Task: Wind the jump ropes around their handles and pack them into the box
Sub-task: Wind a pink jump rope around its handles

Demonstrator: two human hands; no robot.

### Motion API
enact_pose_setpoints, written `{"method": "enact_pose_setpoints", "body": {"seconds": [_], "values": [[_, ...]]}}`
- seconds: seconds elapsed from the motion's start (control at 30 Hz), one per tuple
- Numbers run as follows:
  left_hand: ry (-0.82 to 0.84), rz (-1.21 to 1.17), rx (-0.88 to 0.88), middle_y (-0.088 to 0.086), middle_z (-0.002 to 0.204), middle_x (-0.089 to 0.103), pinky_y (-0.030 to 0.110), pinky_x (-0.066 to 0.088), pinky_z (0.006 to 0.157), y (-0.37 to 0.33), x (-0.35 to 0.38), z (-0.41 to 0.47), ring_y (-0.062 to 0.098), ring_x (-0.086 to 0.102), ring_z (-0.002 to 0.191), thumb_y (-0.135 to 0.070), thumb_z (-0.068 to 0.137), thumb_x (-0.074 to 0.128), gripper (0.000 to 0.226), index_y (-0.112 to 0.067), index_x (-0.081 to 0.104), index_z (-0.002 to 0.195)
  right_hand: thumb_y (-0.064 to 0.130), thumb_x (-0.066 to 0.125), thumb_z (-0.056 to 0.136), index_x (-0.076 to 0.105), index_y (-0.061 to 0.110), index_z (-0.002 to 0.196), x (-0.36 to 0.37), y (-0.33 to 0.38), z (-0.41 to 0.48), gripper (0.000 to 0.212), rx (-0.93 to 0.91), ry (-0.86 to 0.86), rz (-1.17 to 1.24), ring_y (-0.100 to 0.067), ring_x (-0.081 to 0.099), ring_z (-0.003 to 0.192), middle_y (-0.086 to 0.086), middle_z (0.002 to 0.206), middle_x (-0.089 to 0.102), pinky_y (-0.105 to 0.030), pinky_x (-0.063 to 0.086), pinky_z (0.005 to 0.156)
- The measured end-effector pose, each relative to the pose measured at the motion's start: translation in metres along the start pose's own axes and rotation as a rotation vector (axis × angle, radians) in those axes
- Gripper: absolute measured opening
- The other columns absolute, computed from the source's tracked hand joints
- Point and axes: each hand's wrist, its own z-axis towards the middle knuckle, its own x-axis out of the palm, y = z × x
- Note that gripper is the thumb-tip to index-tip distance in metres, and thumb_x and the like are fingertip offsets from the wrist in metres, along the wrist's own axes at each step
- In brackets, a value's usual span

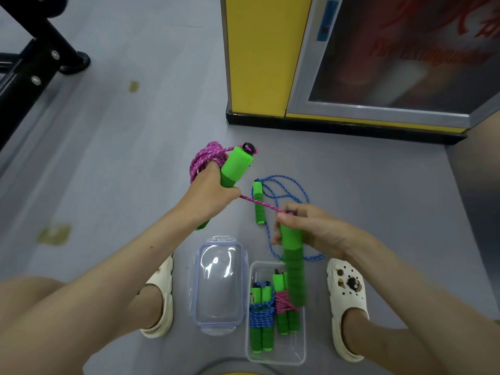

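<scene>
My left hand (209, 194) grips one green foam handle (235, 166) of a pink jump rope, with a coil of the pink cord (203, 158) looped over its fingers. A taut stretch of pink cord runs to my right hand (313, 228), which holds the rope's other green handle (293, 266) upright. A blue jump rope (286, 190) lies loose on the floor behind my hands, one green handle (258, 203) showing. The clear plastic box (276, 355) sits between my feet and holds a wound blue rope (261, 318) and a wound pink rope (284, 304).
The box's clear lid (220, 285) lies on the grey floor to the left of the box. My feet in white clogs (349, 301) flank both. A yellow cabinet (257, 63) with a black base stands ahead, and a black metal frame (35, 63) at far left.
</scene>
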Motion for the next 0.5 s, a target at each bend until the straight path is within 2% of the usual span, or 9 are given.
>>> {"method": "enact_pose_setpoints", "body": {"seconds": [0.07, 0.17, 0.2, 0.27, 0.33, 0.37, 0.43, 0.47, 0.5], "values": [[0.058, -0.018, -0.041, 0.008, 0.089, 0.056, 0.026, 0.04, 0.058, 0.002, 0.003, 0.0, 0.021, 0.054, 0.074, -0.01, 0.081, 0.066, 0.026, -0.014, 0.045, 0.095, 0.013, 0.074, 0.073, 0.058, 0.008, 0.088, 0.001, 0.003, -0.001, 0.023, -0.023, -0.105, 0.08, -0.023, 0.061, 0.059, -0.009, 0.066, 0.061, -0.037, 0.056, 0.066], [0.204, -0.267, -0.151, 0.004, 0.115, 0.064, 0.031, 0.048, 0.084, 0.003, 0.011, -0.004, 0.025, 0.062, 0.104, -0.011, 0.076, 0.065, 0.032, -0.019, 0.053, 0.105, 0.005, 0.07, 0.077, 0.058, 0.006, 0.083, 0.002, 0.005, 0.004, 0.014, -0.101, -0.369, 0.229, -0.018, 0.054, 0.046, -0.007, 0.056, 0.056, -0.028, 0.051, 0.05], [0.248, -0.364, -0.185, 0.001, 0.117, 0.065, 0.031, 0.048, 0.087, 0.002, 0.014, -0.006, 0.023, 0.062, 0.107, -0.006, 0.078, 0.063, 0.034, -0.017, 0.056, 0.11, 0.006, 0.07, 0.079, 0.059, 0.007, 0.083, 0.003, 0.006, 0.005, 0.012, -0.123, -0.43, 0.295, -0.017, 0.054, 0.045, -0.007, 0.055, 0.057, -0.027, 0.051, 0.048], [0.327, -0.515, -0.234, 0.0, 0.118, 0.067, 0.022, 0.05, 0.074, -0.002, 0.021, -0.012, 0.012, 0.067, 0.098, 0.005, 0.083, 0.053, 0.035, -0.01, 0.059, 0.114, 0.009, 0.07, 0.081, 0.059, 0.01, 0.091, 0.004, 0.008, 0.007, 0.015, -0.159, -0.504, 0.315, -0.018, 0.058, 0.048, -0.008, 0.059, 0.06, -0.027, 0.052, 0.047], [0.392, -0.638, -0.267, 0.005, 0.114, 0.069, 0.013, 0.048, 0.059, -0.008, 0.026, -0.018, 0.003, 0.069, 0.078, 0.011, 0.084, 0.046, 0.034, -0.004, 0.06, 0.112, 0.01, 0.071, 0.081, 0.055, 0.018, 0.105, 0.006, 0.007, 0.007, 0.03, -0.177, -0.519, 0.24, -0.017, 0.06, 0.05, -0.008, 0.064, 0.064, -0.025, 0.049, 0.044], [0.419, -0.693, -0.28, 0.005, 0.104, 0.072, 0.011, 0.046, 0.053, -0.01, 0.028, -0.019, 0.0, 0.067, 0.068, 0.012, 0.085, 0.043, 0.032, -0.001, 0.061, 0.109, 0.011, 0.073, 0.08, 0.055, 0.022, 0.108, 0.007, 0.006, 0.007, 0.035, -0.183, -0.514, 0.186, -0.017, 0.058, 0.05, -0.008, 0.069, 0.065, -0.024, 0.047, 0.042], [0.454, -0.772, -0.316, 0.0, 0.069, 0.069, 0.011, 0.041, 0.045, -0.014, 0.031, -0.022, 0.002, 0.058, 0.048, 0.011, 0.085, 0.041, 0.027, -0.005, 0.062, 0.088, 0.013, 0.076, 0.077, 0.061, 0.022, 0.103, 0.011, 0.004, 0.008, 0.031, -0.208, -0.51, 0.033, -0.014, 0.055, 0.05, -0.007, 0.079, 0.065, -0.024, 0.045, 0.042], [0.459, -0.799, -0.34, -0.001, 0.057, 0.062, 0.012, 0.04, 0.043, -0.017, 0.032, -0.023, 0.004, 0.052, 0.043, 0.009, 0.084, 0.041, 0.025, -0.008, 0.059, 0.079, 0.014, 0.077, 0.076, 0.064, 0.022, 0.097, 0.012, 0.003, 0.009, 0.026, -0.223, -0.517, -0.051, -0.011, 0.054, 0.05, -0.004, 0.079, 0.064, -0.024, 0.045, 0.044], [0.455, -0.83, -0.364, 0.0, 0.055, 0.058, 0.013, 0.04, 0.043, -0.019, 0.032, -0.024, 0.006, 0.05, 0.042, 0.007, 0.083, 0.041, 0.024, -0.009, 0.057, 0.075, 0.016, 0.079, 0.075, 0.066, 0.022, 0.091, 0.014, 0.003, 0.009, 0.022, -0.236, -0.527, -0.117, -0.008, 0.054, 0.051, 0.0, 0.076, 0.063, -0.026, 0.046, 0.046]]}}
